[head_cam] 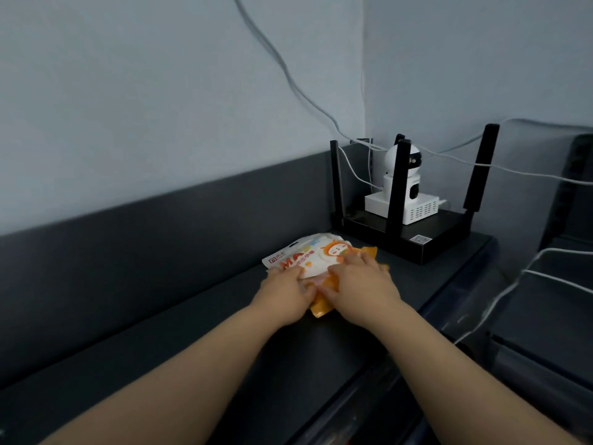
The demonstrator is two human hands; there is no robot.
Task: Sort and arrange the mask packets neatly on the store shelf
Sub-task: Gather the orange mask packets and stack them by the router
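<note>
Top of dark shelf (192,332), near the corner. Two mask packets lie stacked flat, well short of the router (414,239) and the small white camera (404,175) behind it.

- White packet (308,256) is on top, print face up. The orange packet (321,308) is underneath, its corners poking out at the near side and the far right.
- Right hand (362,287): palm down on the stack, fingers fairly straight and a little spread, pressing rather than pinching.
- Left hand (288,292): fingers close together against the white packet's near-left edge. Cannot tell whether the thumb is tucked under for a pinch.

Step in hand, as I read it, is squaring the pair. Hold the lower packet down with the right palm and slide the upper one with the left until the edges meet. Film on film slips easily, so small nudges will do better than one push. Keep clear of the loose cables (545,277) to the right.

Orientation: the white packet's long axis runs roughly left to right along the back panel, hang-tab end to the left, lettering reading the same way. The orange packet's long axis runs on a diagonal – near corner towards the person, far corner towards the router – so the two are plainly askew
</note>
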